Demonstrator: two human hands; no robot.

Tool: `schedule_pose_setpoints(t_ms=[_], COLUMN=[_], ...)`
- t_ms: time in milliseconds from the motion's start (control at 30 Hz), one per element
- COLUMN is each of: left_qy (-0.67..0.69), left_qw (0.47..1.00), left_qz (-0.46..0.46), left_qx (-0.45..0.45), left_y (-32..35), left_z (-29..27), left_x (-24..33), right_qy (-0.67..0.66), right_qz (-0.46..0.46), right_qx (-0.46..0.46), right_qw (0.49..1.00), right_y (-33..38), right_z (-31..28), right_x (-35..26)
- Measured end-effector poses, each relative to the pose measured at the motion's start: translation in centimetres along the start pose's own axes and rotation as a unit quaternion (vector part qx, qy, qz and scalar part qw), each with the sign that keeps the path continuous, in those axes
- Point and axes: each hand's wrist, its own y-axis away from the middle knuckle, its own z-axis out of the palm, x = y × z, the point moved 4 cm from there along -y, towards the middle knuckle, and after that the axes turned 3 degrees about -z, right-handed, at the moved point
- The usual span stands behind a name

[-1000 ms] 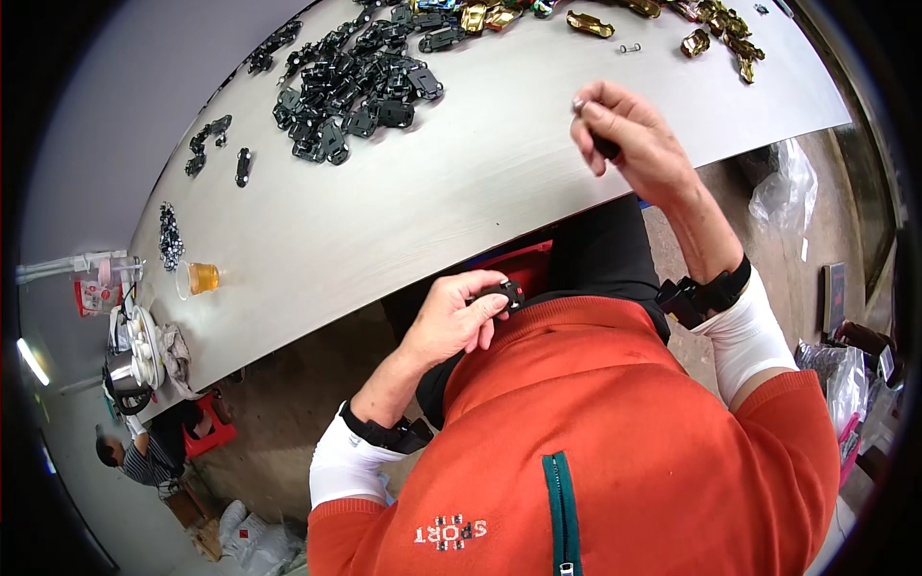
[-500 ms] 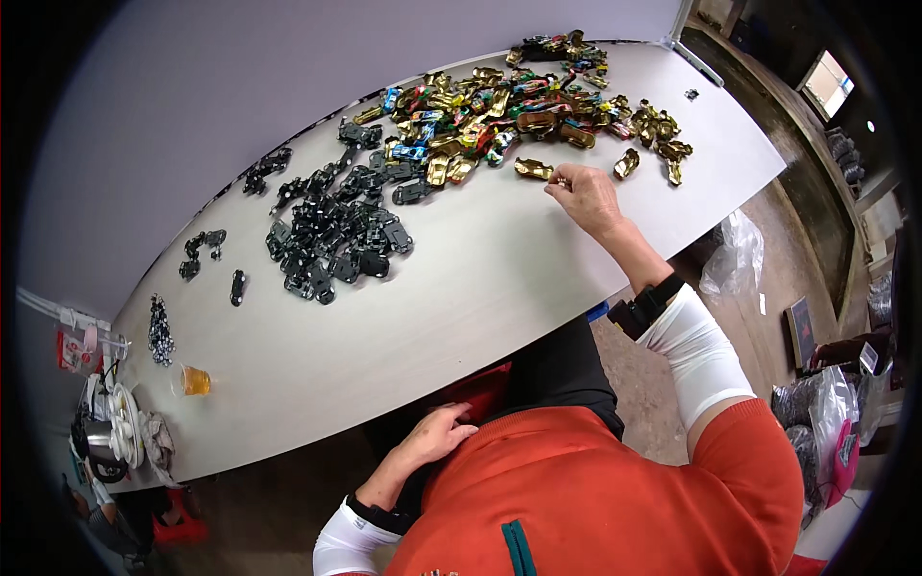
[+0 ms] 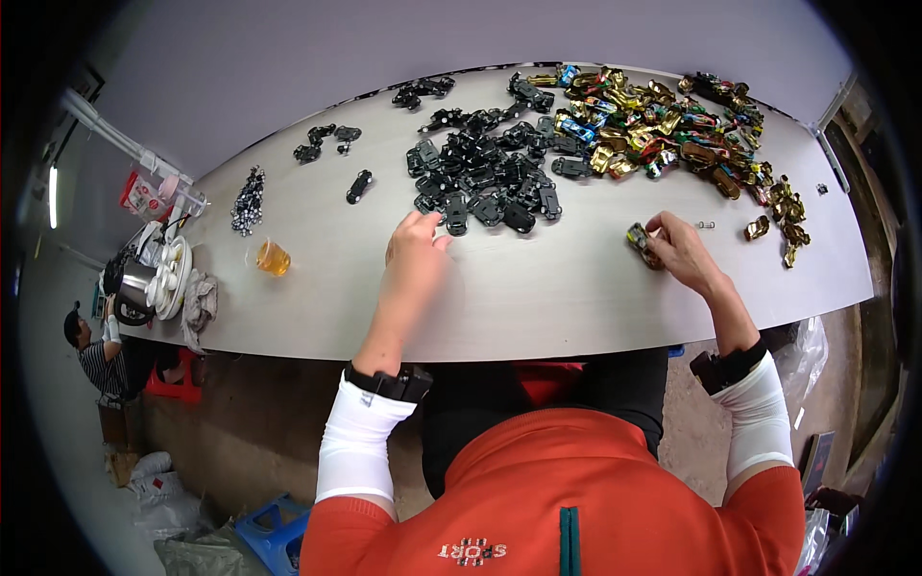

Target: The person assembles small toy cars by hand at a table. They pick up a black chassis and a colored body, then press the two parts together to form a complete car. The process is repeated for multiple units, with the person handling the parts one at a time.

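My right hand (image 3: pixel 680 252) is closed on a gold toy car body (image 3: pixel 642 246) with some yellow-green on it, just above the table toward its near side. My left hand (image 3: pixel 413 252) is at the near edge of a pile of black toy car chassis (image 3: pixel 485 163). Its fingers are partly bent, with the thumb apart, and nothing shows in them. The nearest piece is a black chassis (image 3: pixel 456 213) just beyond the fingertips. Right of the black pile lies a heap of gold and coloured car bodies (image 3: pixel 663 120).
On the table (image 3: pixel 538 307), a small clear piece (image 3: pixel 706 226) and a loose gold body (image 3: pixel 757 228) lie right of my hand. At left are small silvery parts (image 3: pixel 248 202), a cup of amber liquid (image 3: pixel 273 258), a metal kettle (image 3: pixel 136 291) and a cloth (image 3: pixel 199 305). A person (image 3: pixel 106 360) sits beyond.
My view has swung left. My left hand has risen from my lap to the black pile. My right hand has taken up the gold car body and drawn it nearer.
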Motion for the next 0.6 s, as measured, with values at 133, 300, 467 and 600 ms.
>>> schedule_pose_setpoints(t_ms=[133, 300, 467, 600], left_qy=[-0.026, -0.079, 0.102, 0.673], left_qw=[0.995, 0.991, 0.974, 0.678], left_qz=[-0.094, -0.104, -0.191, -0.207], left_qx=[-0.037, 0.003, -0.059, -0.211], left_y=[-2.6, -3.7, -3.2, -0.1], left_z=[2.5, 4.1, 4.2, 3.6], left_x=[-1.4, 0.4, -1.7, -2.0], right_qy=[-0.007, 0.093, 0.113, 0.136], right_qz=[0.018, -0.037, -0.076, -0.114], right_qx=[-0.012, 0.035, 0.043, 0.053], right_qw=[1.000, 0.994, 0.990, 0.983], right_y=[0.6, 0.9, 1.7, 2.2], right_z=[0.5, -0.4, 0.2, 0.2], right_x=[0.8, 0.8, 0.2, 0.2])
